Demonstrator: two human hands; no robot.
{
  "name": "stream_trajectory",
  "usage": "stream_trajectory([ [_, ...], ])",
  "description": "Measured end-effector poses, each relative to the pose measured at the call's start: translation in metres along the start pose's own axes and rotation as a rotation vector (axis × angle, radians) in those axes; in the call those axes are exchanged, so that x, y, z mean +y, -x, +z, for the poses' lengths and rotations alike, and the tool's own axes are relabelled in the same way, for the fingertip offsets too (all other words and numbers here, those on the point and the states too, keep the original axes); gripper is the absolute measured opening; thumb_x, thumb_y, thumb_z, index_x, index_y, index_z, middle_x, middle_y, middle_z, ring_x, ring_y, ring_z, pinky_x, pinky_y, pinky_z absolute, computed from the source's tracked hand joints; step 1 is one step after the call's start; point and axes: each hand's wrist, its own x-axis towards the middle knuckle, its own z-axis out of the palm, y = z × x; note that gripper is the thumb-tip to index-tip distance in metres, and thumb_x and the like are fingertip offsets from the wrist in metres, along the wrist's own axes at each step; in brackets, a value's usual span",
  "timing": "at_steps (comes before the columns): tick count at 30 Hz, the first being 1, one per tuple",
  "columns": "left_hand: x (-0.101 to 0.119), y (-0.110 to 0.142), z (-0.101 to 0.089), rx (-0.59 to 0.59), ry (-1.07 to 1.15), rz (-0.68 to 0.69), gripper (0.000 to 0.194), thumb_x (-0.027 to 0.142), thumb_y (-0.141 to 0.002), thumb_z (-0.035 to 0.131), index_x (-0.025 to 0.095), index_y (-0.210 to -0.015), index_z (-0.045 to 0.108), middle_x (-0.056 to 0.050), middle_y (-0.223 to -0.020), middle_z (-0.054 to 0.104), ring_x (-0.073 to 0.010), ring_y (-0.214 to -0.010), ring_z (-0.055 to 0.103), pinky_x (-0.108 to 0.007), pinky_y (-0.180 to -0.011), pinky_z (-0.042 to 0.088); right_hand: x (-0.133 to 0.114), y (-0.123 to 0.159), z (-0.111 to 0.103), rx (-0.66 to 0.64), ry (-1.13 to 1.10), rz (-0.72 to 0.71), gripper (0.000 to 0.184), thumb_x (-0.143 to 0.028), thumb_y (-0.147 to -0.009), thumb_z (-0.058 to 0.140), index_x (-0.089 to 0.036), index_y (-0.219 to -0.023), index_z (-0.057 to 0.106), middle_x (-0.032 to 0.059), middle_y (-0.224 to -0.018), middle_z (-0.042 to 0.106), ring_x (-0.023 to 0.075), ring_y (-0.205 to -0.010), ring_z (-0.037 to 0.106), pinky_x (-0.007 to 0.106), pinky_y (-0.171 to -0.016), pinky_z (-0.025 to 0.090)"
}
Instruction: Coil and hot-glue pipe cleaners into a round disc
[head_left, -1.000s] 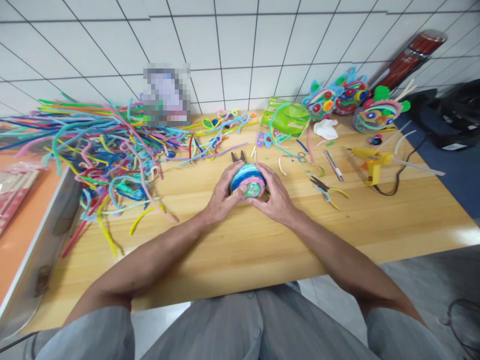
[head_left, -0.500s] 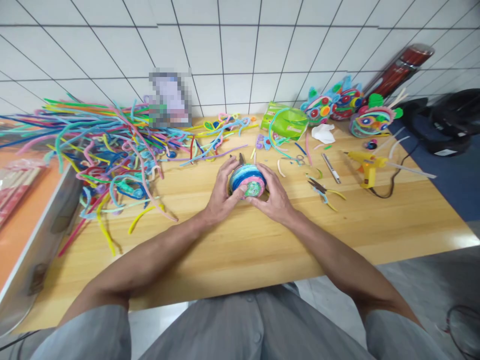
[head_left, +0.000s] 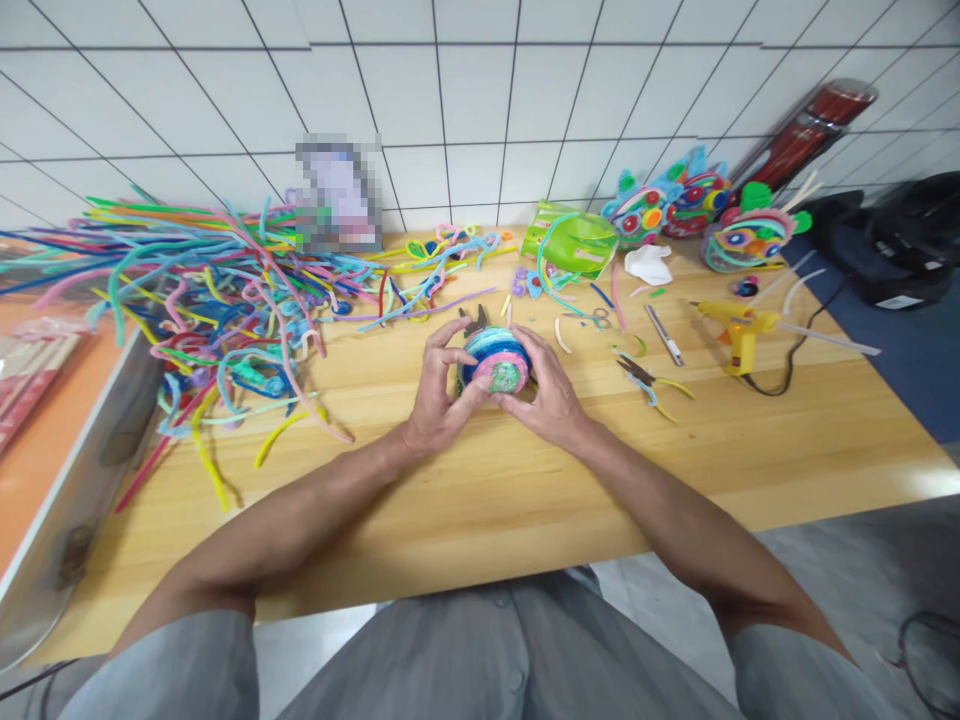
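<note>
Between my two hands sits a round ball wrapped in coiled pipe cleaners [head_left: 501, 362], with blue and white bands and a pink ring around a green centre that faces me. My left hand [head_left: 444, 392] grips its left side, thumb on the pink ring and index finger lifted a little and bent. On the other side my right hand [head_left: 551, 390] curls around the ball, its thumb along the lower edge. Just behind the ball the dark jaws of a pair of pliers [head_left: 474, 320] show; the rest of that tool is hidden.
To the left spreads a large heap of pipe cleaners [head_left: 240, 320]. A green packet [head_left: 570, 243] lies near the wall. On the right are yellow-handled pliers [head_left: 654, 385], a craft knife [head_left: 664, 336], a yellow glue gun [head_left: 739, 330], decorated figures [head_left: 750, 238] and a red flask [head_left: 817, 130].
My left fingers have shifted on the ball, the index finger now raised and bent. The ball has turned slightly, showing more of its pink ring. My right hand stays nearly the same.
</note>
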Motion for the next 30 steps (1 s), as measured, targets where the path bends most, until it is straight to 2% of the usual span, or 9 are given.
stream_trajectory([
  [4, -0.0034, -0.0008, 0.0008, 0.090, 0.068, -0.047, 0.020, 0.047, -0.115, 0.050, 0.030, -0.122, 0.057, -0.009, -0.156, 0.057, -0.0301, -0.152, 0.054, -0.063, -0.128, 0.043, -0.0001, -0.0001, 0.0007, 0.015, -0.003, -0.006, 0.096, -0.047, -0.094, 0.083, -0.029, -0.174, 0.032, 0.0179, -0.172, 0.051, 0.0396, -0.162, 0.047, 0.067, -0.133, 0.044],
  [7, -0.0043, -0.0024, 0.0009, 0.121, 0.086, -0.089, 0.021, 0.045, -0.116, 0.048, 0.029, -0.115, 0.061, -0.008, -0.146, 0.062, -0.0280, -0.143, 0.058, -0.058, -0.124, 0.046, 0.0003, 0.0001, 0.0009, 0.023, -0.002, -0.017, 0.096, -0.048, -0.094, 0.083, -0.028, -0.173, 0.033, 0.0187, -0.171, 0.052, 0.0399, -0.162, 0.048, 0.067, -0.132, 0.044],
  [12, -0.0039, -0.0075, -0.0003, 0.156, 0.060, -0.178, 0.038, 0.055, -0.116, 0.043, 0.026, -0.098, 0.059, -0.006, -0.111, 0.066, -0.0251, -0.110, 0.064, -0.048, -0.103, 0.055, 0.0006, -0.0004, -0.0012, -0.003, -0.001, 0.002, 0.094, -0.048, -0.095, 0.082, -0.027, -0.173, 0.034, 0.0190, -0.172, 0.051, 0.0404, -0.162, 0.048, 0.068, -0.133, 0.042],
  [16, -0.0026, -0.0097, -0.0039, 0.121, 0.029, -0.169, 0.042, 0.053, -0.116, 0.043, 0.025, -0.088, 0.058, -0.004, -0.092, 0.062, -0.0236, -0.093, 0.060, -0.046, -0.094, 0.053, 0.0012, -0.0009, -0.0017, -0.004, 0.011, -0.012, 0.095, -0.047, -0.095, 0.082, -0.027, -0.173, 0.032, 0.0197, -0.171, 0.053, 0.0404, -0.161, 0.049, 0.069, -0.132, 0.044],
  [18, -0.0023, -0.0084, -0.0049, 0.090, 0.032, -0.124, 0.036, 0.050, -0.115, 0.048, 0.026, -0.091, 0.061, -0.004, -0.099, 0.065, -0.0244, -0.099, 0.062, -0.048, -0.098, 0.054, 0.0016, -0.0007, -0.0012, -0.008, 0.016, -0.006, 0.096, -0.047, -0.094, 0.082, -0.027, -0.173, 0.031, 0.0199, -0.171, 0.052, 0.0407, -0.161, 0.048, 0.069, -0.132, 0.044],
  [21, -0.0037, -0.0051, -0.0039, 0.042, 0.047, -0.065, 0.026, 0.052, -0.112, 0.057, 0.028, -0.113, 0.065, -0.008, -0.127, 0.067, -0.0277, -0.124, 0.063, -0.053, -0.112, 0.053, 0.0016, -0.0002, -0.0006, -0.001, 0.011, -0.011, 0.095, -0.046, -0.095, 0.082, -0.027, -0.173, 0.032, 0.0202, -0.172, 0.051, 0.0401, -0.162, 0.048, 0.069, -0.132, 0.044],
  [24, -0.0069, -0.0031, -0.0013, -0.027, 0.069, -0.025, 0.038, 0.054, -0.110, 0.061, 0.028, -0.137, 0.059, -0.012, -0.151, 0.058, -0.0303, -0.146, 0.056, -0.058, -0.124, 0.049, 0.0009, -0.0003, -0.0003, 0.013, -0.003, -0.014, 0.093, -0.043, -0.095, 0.082, -0.026, -0.172, 0.034, 0.0204, -0.172, 0.051, 0.0397, -0.161, 0.049, 0.068, -0.132, 0.044],
  [27, -0.0092, -0.0030, -0.0001, -0.087, 0.085, -0.021, 0.041, 0.049, -0.111, 0.063, 0.028, -0.145, 0.055, -0.014, -0.156, 0.055, -0.0300, -0.151, 0.054, -0.058, -0.127, 0.048, 0.0002, -0.0006, 0.0001, 0.007, -0.005, 0.010, 0.093, -0.043, -0.094, 0.082, -0.027, -0.172, 0.035, 0.0195, -0.171, 0.052, 0.0400, -0.161, 0.049, 0.068, -0.132, 0.044],
  [30, -0.0098, -0.0034, -0.0005, -0.129, 0.123, -0.097, 0.039, 0.049, -0.110, 0.064, 0.029, -0.142, 0.055, -0.014, -0.155, 0.056, -0.0292, -0.151, 0.055, -0.056, -0.126, 0.050, -0.0004, -0.0002, 0.0010, 0.014, -0.020, 0.020, 0.093, -0.044, -0.094, 0.082, -0.027, -0.172, 0.035, 0.0194, -0.171, 0.052, 0.0408, -0.161, 0.048, 0.069, -0.131, 0.045],
])
